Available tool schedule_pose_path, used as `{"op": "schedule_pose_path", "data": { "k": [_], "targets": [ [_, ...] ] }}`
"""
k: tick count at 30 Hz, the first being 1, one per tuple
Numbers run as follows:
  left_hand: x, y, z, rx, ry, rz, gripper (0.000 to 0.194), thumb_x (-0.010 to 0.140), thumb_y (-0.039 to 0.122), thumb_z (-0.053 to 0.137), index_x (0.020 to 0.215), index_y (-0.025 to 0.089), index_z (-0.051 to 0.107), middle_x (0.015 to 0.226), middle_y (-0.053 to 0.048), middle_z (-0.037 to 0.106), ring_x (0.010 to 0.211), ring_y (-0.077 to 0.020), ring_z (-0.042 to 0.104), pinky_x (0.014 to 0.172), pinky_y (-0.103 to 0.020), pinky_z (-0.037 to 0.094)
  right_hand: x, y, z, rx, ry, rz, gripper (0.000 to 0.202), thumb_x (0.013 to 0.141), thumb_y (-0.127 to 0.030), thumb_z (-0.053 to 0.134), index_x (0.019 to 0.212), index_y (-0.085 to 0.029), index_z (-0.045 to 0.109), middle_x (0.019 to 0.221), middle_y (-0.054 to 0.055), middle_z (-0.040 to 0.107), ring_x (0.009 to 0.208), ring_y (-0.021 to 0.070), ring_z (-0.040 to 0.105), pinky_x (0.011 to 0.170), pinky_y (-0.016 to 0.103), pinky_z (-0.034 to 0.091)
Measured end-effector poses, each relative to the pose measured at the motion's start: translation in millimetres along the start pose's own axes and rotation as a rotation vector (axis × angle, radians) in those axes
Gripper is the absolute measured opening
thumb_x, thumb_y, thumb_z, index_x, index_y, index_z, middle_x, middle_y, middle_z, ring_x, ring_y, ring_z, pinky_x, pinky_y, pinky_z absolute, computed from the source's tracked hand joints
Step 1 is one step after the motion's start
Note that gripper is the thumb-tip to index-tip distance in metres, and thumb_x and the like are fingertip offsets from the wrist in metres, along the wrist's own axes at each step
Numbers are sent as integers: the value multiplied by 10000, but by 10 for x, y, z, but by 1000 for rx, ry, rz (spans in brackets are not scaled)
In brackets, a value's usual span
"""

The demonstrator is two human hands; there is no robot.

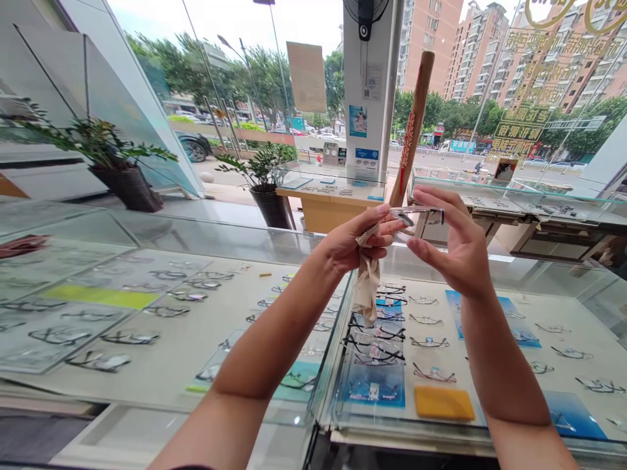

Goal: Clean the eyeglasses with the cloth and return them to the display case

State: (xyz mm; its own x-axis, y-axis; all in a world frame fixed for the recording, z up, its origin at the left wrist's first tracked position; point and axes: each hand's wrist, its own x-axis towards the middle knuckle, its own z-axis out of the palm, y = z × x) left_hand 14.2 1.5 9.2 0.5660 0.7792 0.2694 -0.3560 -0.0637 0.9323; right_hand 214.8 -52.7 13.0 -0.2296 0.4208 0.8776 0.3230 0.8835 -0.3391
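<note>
Head view: glasses held aloft in left grip, cloth alongside

Glasses (416,213) are above the glass-topped desk (171,356), between both hands. Left hand (350,245): grip closed on one end, plus cloth (366,287) hanging below. Right hand (463,245): thumb and fingers spread around the other end; contact cannot be told. Judgement: light, springy, lenses slippery and easily smudged; best held by frame rim or bridge.

Visible quantities: left hand (350,245), 1; right hand (465,251), 1; hand-held eyeglasses (421,212), 1 pair; cloth (366,287), 1; potted plants (126,186), 2; wall fan (365,10), 1; wooden post (419,98), 1; thick orange pad (444,403), 1; displayed eyeglasses (434,373), numerous, exact count indeterminable.
</note>
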Motion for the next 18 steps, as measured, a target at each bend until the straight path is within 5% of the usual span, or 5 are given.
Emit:
{"op": "schedule_pose_path", "data": {
  "k": [7, 12, 18],
  "targets": [
    [38, -69, 11, -148, -148, -180, 563, 666, 570, 956, 803, 204, 550, 577, 98, 292, 486, -33, 113, 434, -178, 73, -8, -27, 62, -208, 114, -97, 175, 988, -431, 760, 1126, -364, 843, 1317, -21, 739, 1258, 256, 651, 1179, 508, 488],
    [47, -57, 13, -204, -127, -260, 448, 695, 477, 934, 822, 195, 609, 616, 59, 464, 471, -28, 171, 404, -163, 115, -6, -12, 77, -166, 121, -63, 177, 968, -494, 769, 1043, -349, 836, 1288, -17, 744, 1242, 262, 659, 1158, 525, 497],
    [90, -78, 9, 65, -155, -304, 586, 853, 764, 756, 836, 186, 665, 738, -38, 652, 429, -34, 287, 378, -192, 150, 6, 148, 93, 69, 121, -16, 250, 912, -523, 842, 947, -286, 772, 1214, 12, 741, 1203, 239, 675, 1109, 476, 527]
  ]
}}
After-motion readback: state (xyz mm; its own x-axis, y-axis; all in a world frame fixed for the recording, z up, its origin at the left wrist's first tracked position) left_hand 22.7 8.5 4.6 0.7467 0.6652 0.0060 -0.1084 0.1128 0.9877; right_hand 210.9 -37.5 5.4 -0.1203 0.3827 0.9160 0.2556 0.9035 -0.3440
